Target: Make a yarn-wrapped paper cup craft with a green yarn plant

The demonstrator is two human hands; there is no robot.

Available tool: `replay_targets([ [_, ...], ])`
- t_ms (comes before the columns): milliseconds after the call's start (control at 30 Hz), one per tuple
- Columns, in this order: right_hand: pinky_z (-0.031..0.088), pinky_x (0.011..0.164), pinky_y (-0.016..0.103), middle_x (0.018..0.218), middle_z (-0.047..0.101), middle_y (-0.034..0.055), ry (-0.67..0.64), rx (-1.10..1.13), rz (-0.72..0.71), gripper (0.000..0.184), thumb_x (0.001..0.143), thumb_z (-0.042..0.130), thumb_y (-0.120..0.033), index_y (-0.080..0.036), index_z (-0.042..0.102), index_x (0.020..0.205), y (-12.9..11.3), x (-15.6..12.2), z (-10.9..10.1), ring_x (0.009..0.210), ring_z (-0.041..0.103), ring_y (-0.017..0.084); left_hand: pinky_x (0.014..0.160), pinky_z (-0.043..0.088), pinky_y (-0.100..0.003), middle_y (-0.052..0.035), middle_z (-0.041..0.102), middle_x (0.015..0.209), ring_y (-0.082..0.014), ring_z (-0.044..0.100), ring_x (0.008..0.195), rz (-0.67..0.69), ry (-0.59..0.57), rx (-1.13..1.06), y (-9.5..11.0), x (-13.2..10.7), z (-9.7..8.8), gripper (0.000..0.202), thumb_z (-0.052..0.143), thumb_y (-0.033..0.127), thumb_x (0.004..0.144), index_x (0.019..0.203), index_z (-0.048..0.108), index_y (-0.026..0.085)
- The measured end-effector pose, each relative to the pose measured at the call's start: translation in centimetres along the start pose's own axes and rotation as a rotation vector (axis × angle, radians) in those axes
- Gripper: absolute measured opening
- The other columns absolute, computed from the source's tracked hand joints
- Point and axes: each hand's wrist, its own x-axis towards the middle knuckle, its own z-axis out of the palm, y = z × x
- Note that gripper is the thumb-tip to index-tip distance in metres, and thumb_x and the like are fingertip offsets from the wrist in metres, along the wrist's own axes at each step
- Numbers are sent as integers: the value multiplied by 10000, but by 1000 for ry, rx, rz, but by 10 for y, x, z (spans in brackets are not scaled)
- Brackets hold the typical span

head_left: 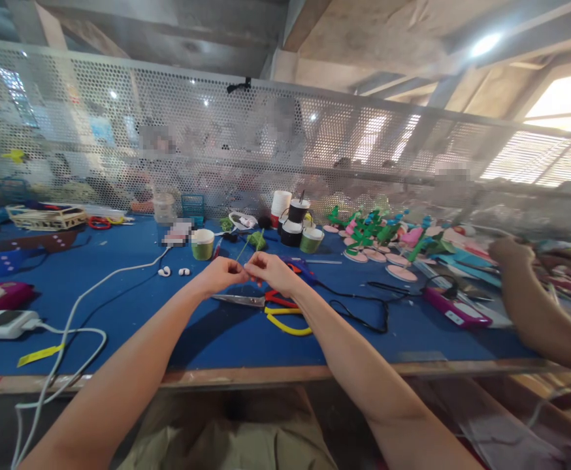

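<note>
My left hand (225, 273) and my right hand (270, 269) meet above the middle of the table, thumbs and forefingers pinched close together. Thin strands of green yarn (242, 250) rise from between the fingertips; the exact hold is too small to make out. Just behind the fingers is a small green yarn bundle (257, 240). Beneath my hands lie scissors (246, 300) with red and yellow handles, blades pointing left. A green and white paper cup (202, 244) stands behind my left hand. Part of a blue and red tool (302, 269) shows beyond my right wrist.
White earbuds (164, 271) and a white cable (77, 307) lie left. Black and white cups (293, 232) stand at the back, before a perforated metal screen (207, 130). Green and pink craft plants (368, 238) and a magenta device (455, 308) are right, near another person's arm (528, 300).
</note>
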Motion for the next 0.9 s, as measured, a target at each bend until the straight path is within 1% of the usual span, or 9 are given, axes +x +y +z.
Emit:
replay_targets([
  [167,330,377,188,446,445,-70,77,-52,19,261,691,531,-396,-173,423,610,1,1,2,378,392,55,482,306,-204,45,483,493,-90,406,499,25,38,54,1,1,-1,236,564,352,577,550,558,118],
  [300,298,357,187,409,418,-80,113,-91,25,287,666,562,-409,-178,416,581,4,1,5,357,376,57,462,288,-205,51,444,456,-87,381,481,27,65,89,0,1,2,244,547,350,583,508,535,118],
  [433,272,344,183,394,400,-85,141,-101,37,325,639,588,-428,-181,394,552,7,2,7,345,355,51,472,300,-206,52,440,455,-93,390,490,27,57,94,-1,2,5,240,543,344,587,517,544,115],
  [500,288,344,182,404,404,-83,126,-81,43,328,650,571,-442,-181,393,558,6,2,8,351,362,51,479,303,-207,51,446,460,-94,396,492,23,44,86,-2,2,5,241,541,347,590,525,547,115],
  [667,375,389,187,531,494,-48,35,-9,34,282,693,512,-442,-171,447,651,2,1,6,440,455,65,499,319,-208,41,481,497,-94,418,503,8,-1,36,0,0,2,258,536,370,602,549,543,118],
  [800,346,382,179,477,472,-62,25,-15,39,260,703,527,-392,-165,434,616,0,0,3,384,411,47,538,357,-213,26,526,539,-100,454,534,15,-48,2,2,-1,-2,278,537,394,609,584,565,118],
  [900,329,379,175,454,460,-70,41,-27,47,239,727,516,-352,-164,426,610,-1,-1,1,360,398,41,592,384,-223,10,567,590,-113,489,582,37,-67,3,3,-1,-5,252,551,369,600,615,585,120],
])
